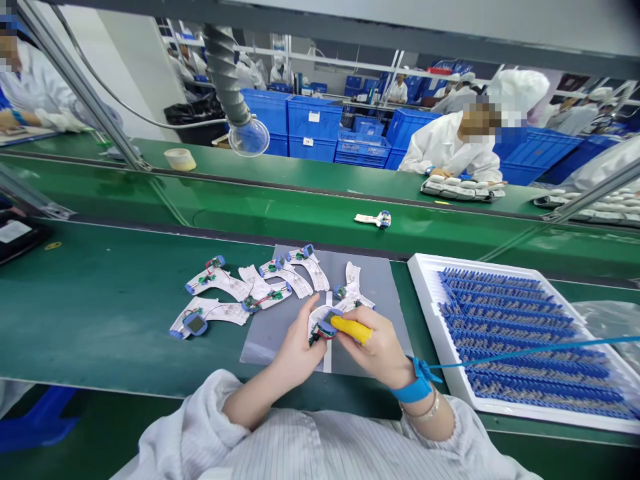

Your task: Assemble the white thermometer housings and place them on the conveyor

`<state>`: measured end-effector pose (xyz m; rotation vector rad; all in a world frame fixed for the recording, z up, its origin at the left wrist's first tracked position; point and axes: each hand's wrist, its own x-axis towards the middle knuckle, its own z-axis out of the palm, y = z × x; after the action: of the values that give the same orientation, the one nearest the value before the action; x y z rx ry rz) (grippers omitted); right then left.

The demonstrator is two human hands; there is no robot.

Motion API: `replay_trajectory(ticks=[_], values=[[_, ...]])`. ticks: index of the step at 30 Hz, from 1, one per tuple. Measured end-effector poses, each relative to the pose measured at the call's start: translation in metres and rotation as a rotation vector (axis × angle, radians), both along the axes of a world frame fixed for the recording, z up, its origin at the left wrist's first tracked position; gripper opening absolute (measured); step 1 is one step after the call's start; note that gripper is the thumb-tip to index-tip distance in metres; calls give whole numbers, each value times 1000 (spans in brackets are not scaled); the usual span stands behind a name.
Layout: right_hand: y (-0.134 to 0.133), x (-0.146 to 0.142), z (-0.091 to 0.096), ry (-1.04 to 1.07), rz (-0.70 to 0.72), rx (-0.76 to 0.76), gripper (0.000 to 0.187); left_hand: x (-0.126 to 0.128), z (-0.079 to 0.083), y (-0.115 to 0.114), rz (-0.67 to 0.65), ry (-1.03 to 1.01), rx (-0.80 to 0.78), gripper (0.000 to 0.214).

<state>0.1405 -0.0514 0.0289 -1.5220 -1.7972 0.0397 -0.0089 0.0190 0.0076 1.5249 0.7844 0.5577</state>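
Observation:
Between my hands is a half-built device (pixel 329 323), a white shell with a blue-framed screen and a circuit board; it looks like a forehead thermometer half. My left hand (pixel 303 340) closes on its left side, thumb raised. My right hand (pixel 376 343) grips the right side, and a finger in a yellow finger cot (pixel 353 329) presses at the blue frame. Just behind lies another white shell (pixel 353 280) on the grey mat (pixel 383 280). To the left, several similar shells (pixel 220 312) with wires, boards and blue ends lie partly on the mat.
A white foam tray (pixel 425 280) at right holds rows of blue-ended metal parts (pixel 515 327). A blue wrist-strap cord (pixel 520 353) runs rightward from my right wrist. One more shell (pixel 373 219) lies on the green belt behind. A co-worker (pixel 457 143) sits opposite; a duct nozzle (pixel 247 137) hangs above.

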Motion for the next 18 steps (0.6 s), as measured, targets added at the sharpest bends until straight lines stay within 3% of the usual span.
replay_trajectory(ticks=[6, 13, 18], values=[[-2, -2, -1, -25, 21, 17, 10, 2, -6, -3, -24, 25, 246, 55], [-3, -6, -3, 69, 22, 65, 13, 3, -8, -6, -47, -65, 357, 54], [-1, 1, -4, -14, 41, 46, 7, 5, -11, -4, -81, 48, 460, 56]])
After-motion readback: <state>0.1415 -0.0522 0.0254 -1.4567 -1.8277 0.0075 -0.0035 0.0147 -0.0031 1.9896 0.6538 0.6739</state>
